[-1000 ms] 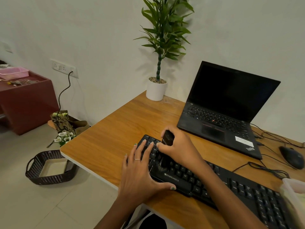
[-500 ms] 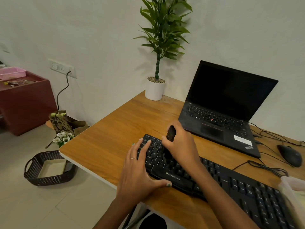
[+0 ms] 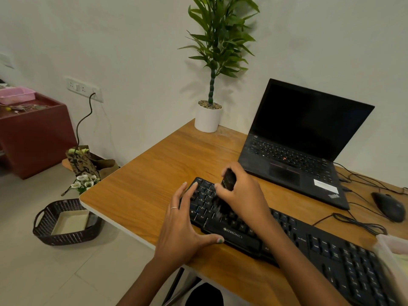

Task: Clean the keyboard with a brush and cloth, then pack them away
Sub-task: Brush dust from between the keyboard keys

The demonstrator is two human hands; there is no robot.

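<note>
**Brushing the left end of my keyboard**

My right hand is wrapped around the black brush, with the bristles down on the keys at the left end of the black keyboard. They're blurry, so I can't tell exactly which keys they touch. My left hand lies spread flat over the keyboard's left edge, fingers straight on the keys and thumb along the near rim. The keyboard sits near me on the wooden desk. Farther back there's an open laptop and a potted plant, with the mouse off to the right.
</note>
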